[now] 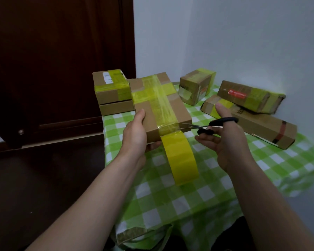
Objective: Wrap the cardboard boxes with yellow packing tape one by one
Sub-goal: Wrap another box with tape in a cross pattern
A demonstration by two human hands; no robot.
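You are holding the cardboard box [179, 109] up over the near left part of the table, tilted with its top facing you; yellow tape is crossing that top in two bands. Your left hand [134, 134] is gripping the box's left edge, thumb lying on top and fingers curling underneath. The tape roll [181, 158] is hanging from the box's near face by a strip that is joined to the band running over the top. Your right hand [228, 142] is grasping the black-handled scissors [212, 125], thumb sticking upward, and the parted blades are reaching the strip right at the box's lower near edge.

Below, a green-and-white checked tablecloth [188, 196] is covering the table. At the far left, a taped box [111, 87] is sitting on a plain flat box [116, 107]. A small taped box [194, 87] is standing behind the one you are holding. At the right, a long taped box with a red label [248, 96] is lying across a long flat box [261, 127] against the white wall [243, 42]. A dark wooden door [53, 60] is filling the left side.
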